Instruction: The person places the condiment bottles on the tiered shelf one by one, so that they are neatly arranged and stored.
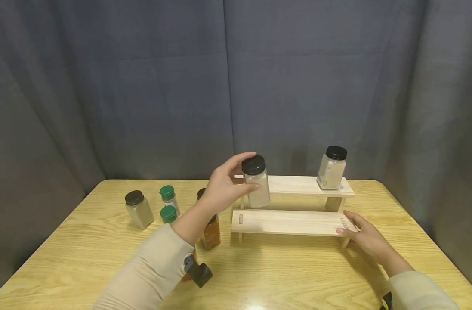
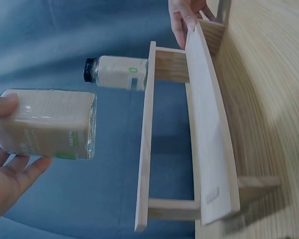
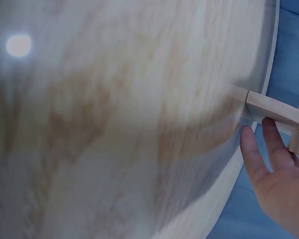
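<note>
My left hand (image 1: 225, 186) grips a square clear jar (image 1: 259, 191) with a black lid and pale powder inside. It is raised at the left end of the two-step wooden rack (image 1: 290, 221); in the left wrist view the jar's base (image 2: 89, 124) is apart from the upper shelf (image 2: 145, 149). A similar black-lidded jar (image 1: 331, 170) stands on the upper shelf's right end. My right hand (image 1: 369, 241) holds the lower step's right end, its thumb on top. Fingers (image 3: 276, 144) touch the rack's end piece (image 3: 276, 109) in the right wrist view.
Left of the rack, on the wooden table (image 1: 297, 275), stand another pale-powder jar (image 1: 140, 211), two green-capped shakers (image 1: 168, 196) and an orange-brown spice jar (image 1: 211, 234). My left forearm partly hides other jars. A grey-blue curtain (image 1: 162, 86) hangs behind the table.
</note>
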Demonstrator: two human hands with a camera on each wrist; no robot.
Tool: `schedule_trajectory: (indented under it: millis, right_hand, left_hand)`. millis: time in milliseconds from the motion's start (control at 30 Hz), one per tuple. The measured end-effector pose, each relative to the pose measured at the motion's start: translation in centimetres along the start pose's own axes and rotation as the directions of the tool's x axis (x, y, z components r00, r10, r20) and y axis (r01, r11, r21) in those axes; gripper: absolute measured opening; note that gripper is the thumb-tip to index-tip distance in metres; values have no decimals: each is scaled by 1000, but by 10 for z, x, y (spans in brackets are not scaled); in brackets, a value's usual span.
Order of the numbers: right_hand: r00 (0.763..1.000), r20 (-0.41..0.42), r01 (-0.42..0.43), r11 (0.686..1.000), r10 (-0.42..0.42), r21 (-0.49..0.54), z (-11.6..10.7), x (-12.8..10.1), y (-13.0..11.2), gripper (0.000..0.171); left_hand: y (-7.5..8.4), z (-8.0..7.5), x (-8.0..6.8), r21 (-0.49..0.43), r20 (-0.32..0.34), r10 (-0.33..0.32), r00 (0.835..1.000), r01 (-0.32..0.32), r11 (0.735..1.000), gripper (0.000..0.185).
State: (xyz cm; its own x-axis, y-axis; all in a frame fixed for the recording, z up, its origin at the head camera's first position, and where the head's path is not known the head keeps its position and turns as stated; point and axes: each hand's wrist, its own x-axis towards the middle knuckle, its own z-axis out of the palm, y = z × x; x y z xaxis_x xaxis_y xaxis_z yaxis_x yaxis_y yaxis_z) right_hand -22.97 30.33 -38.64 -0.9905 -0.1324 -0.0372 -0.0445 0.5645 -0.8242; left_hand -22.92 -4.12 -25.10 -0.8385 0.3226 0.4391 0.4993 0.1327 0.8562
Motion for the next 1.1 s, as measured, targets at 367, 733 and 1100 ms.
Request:
schedule_trajectory:
  millis: [367, 733, 1100]
  right_hand:
    - [1000, 8, -11, 1000, 10, 19, 0, 0, 2, 80]
    - [1000, 6, -7, 1000, 7, 22, 2, -2, 4, 77]
    - [1000, 5, 0, 1000, 0, 25, 0, 2, 2, 78]
  left_hand:
    - [-23, 24, 37, 54, 4, 11, 1000, -11, 998, 64]
    - [-38, 46, 62, 24, 17, 2, 1000, -2, 1000, 63]
    - [-49, 70, 84, 49, -18, -58, 998, 59, 997, 62]
